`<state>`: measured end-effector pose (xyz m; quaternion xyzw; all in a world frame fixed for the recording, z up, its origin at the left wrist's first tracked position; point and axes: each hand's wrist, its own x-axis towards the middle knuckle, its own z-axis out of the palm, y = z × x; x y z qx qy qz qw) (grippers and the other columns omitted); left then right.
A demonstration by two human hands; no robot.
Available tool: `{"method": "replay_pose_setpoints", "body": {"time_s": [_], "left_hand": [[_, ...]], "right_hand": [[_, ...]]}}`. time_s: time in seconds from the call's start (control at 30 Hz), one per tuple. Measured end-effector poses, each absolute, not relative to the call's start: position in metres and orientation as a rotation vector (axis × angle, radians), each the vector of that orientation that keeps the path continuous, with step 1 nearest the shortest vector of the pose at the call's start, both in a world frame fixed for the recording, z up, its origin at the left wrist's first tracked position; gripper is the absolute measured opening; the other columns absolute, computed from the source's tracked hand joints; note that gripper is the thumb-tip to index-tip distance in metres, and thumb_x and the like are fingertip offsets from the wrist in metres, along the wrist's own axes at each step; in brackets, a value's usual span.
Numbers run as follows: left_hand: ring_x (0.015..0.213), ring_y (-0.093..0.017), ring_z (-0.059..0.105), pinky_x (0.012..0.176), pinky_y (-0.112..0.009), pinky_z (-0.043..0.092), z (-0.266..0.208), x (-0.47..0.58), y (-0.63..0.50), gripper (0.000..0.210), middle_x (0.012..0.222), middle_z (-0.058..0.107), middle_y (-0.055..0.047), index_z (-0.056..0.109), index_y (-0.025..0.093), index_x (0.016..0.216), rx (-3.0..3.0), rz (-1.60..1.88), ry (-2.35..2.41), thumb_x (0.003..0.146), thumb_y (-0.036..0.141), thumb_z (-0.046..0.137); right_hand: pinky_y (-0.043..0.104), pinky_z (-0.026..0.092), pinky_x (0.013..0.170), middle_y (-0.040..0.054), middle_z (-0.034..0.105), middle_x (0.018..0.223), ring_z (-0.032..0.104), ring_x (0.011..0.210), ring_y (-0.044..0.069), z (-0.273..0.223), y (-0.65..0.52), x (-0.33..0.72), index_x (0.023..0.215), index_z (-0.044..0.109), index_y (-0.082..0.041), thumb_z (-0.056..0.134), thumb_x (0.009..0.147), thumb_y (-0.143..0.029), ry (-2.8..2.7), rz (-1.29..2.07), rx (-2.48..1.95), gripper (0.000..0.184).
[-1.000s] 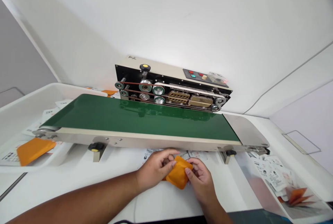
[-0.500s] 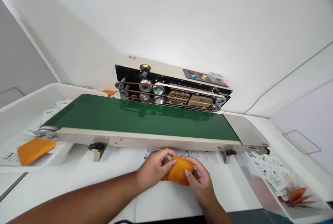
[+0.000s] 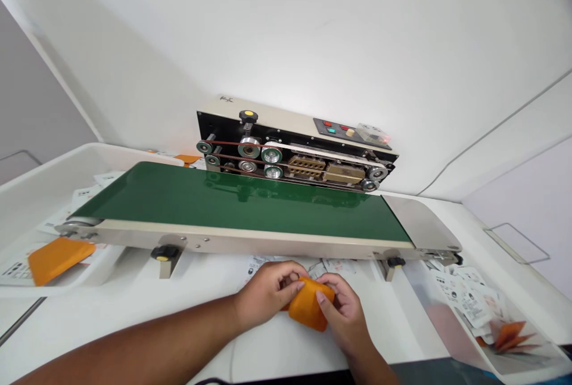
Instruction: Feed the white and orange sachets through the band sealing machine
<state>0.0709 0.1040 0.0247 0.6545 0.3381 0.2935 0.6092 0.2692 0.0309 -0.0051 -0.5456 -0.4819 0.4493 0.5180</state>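
Both my hands hold a small orange packet (image 3: 309, 307) over the white table, just in front of the conveyor. My left hand (image 3: 270, 292) pinches its upper left part between thumb and fingers. On the opposite side, my right hand (image 3: 344, 307) grips the edge, its thumb lying on the packet's face. A further bit of orange shows under the left fingers; whether it is part of the same packet I cannot tell. Behind the hands runs the green conveyor belt (image 3: 232, 203) of a band sealing machine (image 3: 295, 140) with pulleys and brass-coloured blocks.
A white bin (image 3: 40, 182) at the left holds white printed packets and an orange packet (image 3: 60, 258). At the right, a clear bin (image 3: 531, 355) contains more white and orange packets. Printed packets (image 3: 333, 266) lie under the conveyor. Black knobs (image 3: 165, 252) stick out from its front.
The orange packet has tilted, its lower edge now hanging a little lower towards me. Both hands keep hold of it and have shifted only slightly.
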Motion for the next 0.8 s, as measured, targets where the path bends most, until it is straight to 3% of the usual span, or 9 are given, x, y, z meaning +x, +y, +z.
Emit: {"method": "replay_pose_setpoints", "body": {"time_s": [0.17,0.4,0.6,0.8], "left_hand": [[0.08,-0.017,0.066,0.072,-0.024,0.051,0.026,0.069,0.107,0.02,0.09,0.074,-0.004,0.075,0.019,0.1,1.677,0.765,0.857,0.091,0.026,0.059],[0.083,-0.018,0.067,0.075,-0.025,0.052,0.026,0.068,0.109,0.028,0.097,0.076,-0.005,0.077,0.021,0.111,1.728,0.776,0.861,0.087,0.028,0.065],[0.066,-0.014,0.063,0.066,-0.024,0.052,0.024,0.071,0.109,0.026,0.08,0.073,-0.004,0.074,0.015,0.104,1.509,0.827,0.818,0.089,0.033,0.063],[0.064,-0.013,0.062,0.063,-0.024,0.052,0.023,0.073,0.108,0.023,0.077,0.07,-0.003,0.071,0.015,0.097,1.406,0.836,0.813,0.086,0.035,0.068]], "right_hand": [[0.024,0.042,0.053,-0.0029,0.057,0.063,0.049,0.054,0.013,-0.012,0.03,0.263,0.118,0.062,-0.021,0.073,0.083,-0.051,-1.216,1.199,-1.309,0.047],[0.025,0.045,0.05,0.0024,0.066,0.072,0.055,0.057,0.015,-0.004,0.031,0.261,0.13,0.06,-0.019,0.073,0.083,-0.055,-0.972,1.115,-1.343,0.06],[0.026,0.051,0.054,0.0039,0.07,0.078,0.059,0.059,0.016,-0.004,0.033,0.267,0.133,0.059,-0.02,0.077,0.081,-0.053,-0.882,1.061,-1.323,0.064],[0.029,0.055,0.057,0.0045,0.071,0.079,0.062,0.06,0.017,-0.011,0.034,0.275,0.134,0.059,-0.02,0.077,0.081,-0.052,-0.929,1.076,-1.32,0.065]]}}
